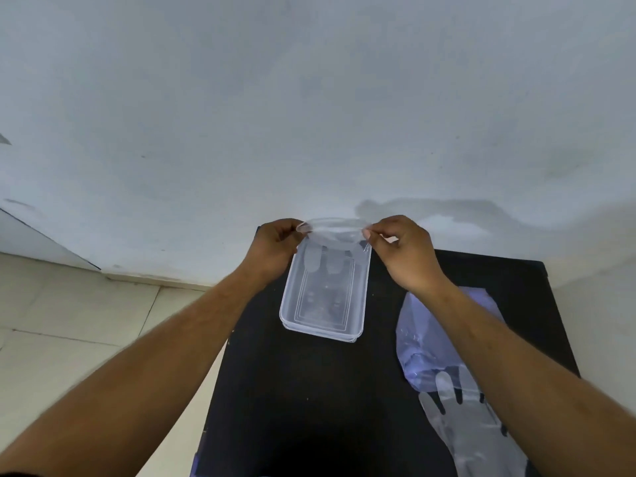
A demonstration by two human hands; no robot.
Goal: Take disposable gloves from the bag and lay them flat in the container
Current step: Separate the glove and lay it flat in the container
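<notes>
Nearest the camera, at the right front of the black table [309, 390], a clear disposable glove [471, 438] lies flat, its finger ends pointing away and overlapping the mouth of a bluish plastic bag [418, 342] that lies just beyond it (the right forearm crosses over both). Further in, near the middle of the table, stands a clear rectangular container [321, 325], its long side running away from the person. Over its far end both hands hold a second glove [332, 241] by its cuff — the left hand [275, 247] pinches the left edge, the right hand [404, 254] the right edge, fingers closed on the thin film, cuff stretched wide between them. The glove's finger ends hang down into the container's far end. Behind the table rises a pale wall [309, 98]; tiled floor [69, 321] shows at left.
</notes>
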